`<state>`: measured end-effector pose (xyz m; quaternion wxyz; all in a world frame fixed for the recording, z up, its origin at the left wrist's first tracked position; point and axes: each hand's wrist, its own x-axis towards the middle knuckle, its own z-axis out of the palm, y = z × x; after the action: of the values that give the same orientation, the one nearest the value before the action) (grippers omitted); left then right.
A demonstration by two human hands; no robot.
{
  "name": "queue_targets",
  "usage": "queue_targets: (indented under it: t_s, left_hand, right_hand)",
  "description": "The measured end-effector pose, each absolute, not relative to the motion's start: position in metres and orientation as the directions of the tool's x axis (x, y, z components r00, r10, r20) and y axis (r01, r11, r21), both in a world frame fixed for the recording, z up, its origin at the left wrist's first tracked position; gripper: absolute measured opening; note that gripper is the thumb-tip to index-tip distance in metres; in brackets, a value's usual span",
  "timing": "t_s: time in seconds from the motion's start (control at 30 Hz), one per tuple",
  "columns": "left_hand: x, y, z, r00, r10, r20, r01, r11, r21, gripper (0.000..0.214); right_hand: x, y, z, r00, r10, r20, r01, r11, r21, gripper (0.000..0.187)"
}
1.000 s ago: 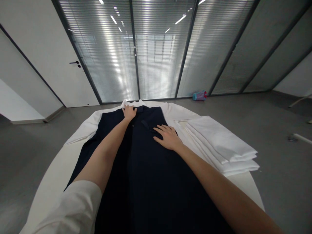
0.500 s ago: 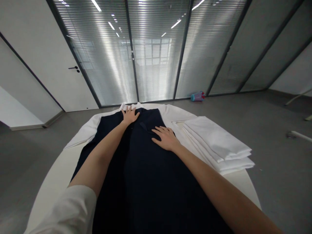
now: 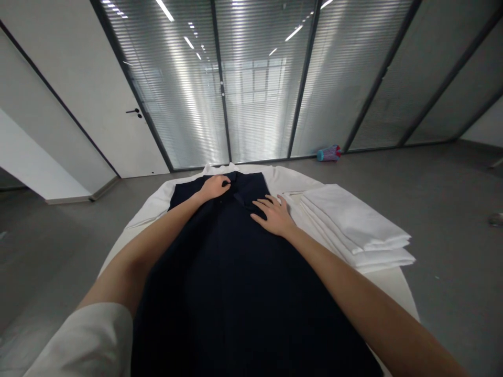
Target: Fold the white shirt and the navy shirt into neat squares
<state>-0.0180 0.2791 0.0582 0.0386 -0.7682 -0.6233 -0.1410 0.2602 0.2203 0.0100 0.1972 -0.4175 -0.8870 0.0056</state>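
A long dark navy garment (image 3: pixel 236 272) lies spread over a white garment (image 3: pixel 288 178), whose collar and sleeve areas show around its upper end. Near the neckline, my left hand (image 3: pixel 214 187) is closed, thumb and fingers pinching the navy cloth. My right hand (image 3: pixel 275 217) rests flat on the navy cloth's upper right part, fingers spread and holding nothing. Just right of that hand lies a stack of folded white cloth (image 3: pixel 349 214). My forearms hide parts of the navy garment's sides.
Beneath the cloths is a round white table (image 3: pixel 387 285), its edge showing at the right. Grey floor (image 3: pixel 451 225) surrounds it. Behind stand glass partitions with blinds (image 3: pixel 259 115) and a white door (image 3: pixel 118 136). A blue and pink object (image 3: pixel 329 153) lies by the partition.
My left hand has gone from flat with spread fingers to closed on the navy cloth near the neckline. My right hand stays spread on the garment. The view has shifted slightly.
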Motion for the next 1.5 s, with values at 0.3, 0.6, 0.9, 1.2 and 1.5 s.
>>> queue_targets:
  t_s: [0.3,0.6,0.9,1.2,1.5]
  left_hand:
    - [0.087,0.144,0.073,0.732,0.626,0.268,0.579,-0.779,0.240,0.024]
    - [0.214,0.045,0.069,0.991,0.131,0.036,0.126,-0.984,0.123,0.053]
    - [0.215,0.040,0.081,0.987,0.157,0.031,0.160,-0.977,-0.140,0.031]
    - [0.134,-0.016,0.092,0.923,0.215,0.318,0.308,-0.910,-0.278,0.017]
    - [0.101,-0.050,0.068,0.856,0.318,0.407,0.427,-0.879,-0.213,0.014]
  right_hand:
    - [0.278,0.242,0.069,-0.199,0.802,0.563,0.492,0.579,-0.650,0.058]
    - [0.312,0.213,0.096,-0.238,0.810,0.535,0.444,0.581,-0.682,0.075]
    - [0.336,0.215,0.105,-0.263,0.862,0.434,0.651,0.490,-0.580,0.039]
    - [0.290,0.274,0.072,-0.111,0.993,0.026,0.814,0.106,-0.572,0.035]
    - [0.226,0.329,0.053,0.007,0.998,-0.065,0.848,-0.040,-0.529,0.049]
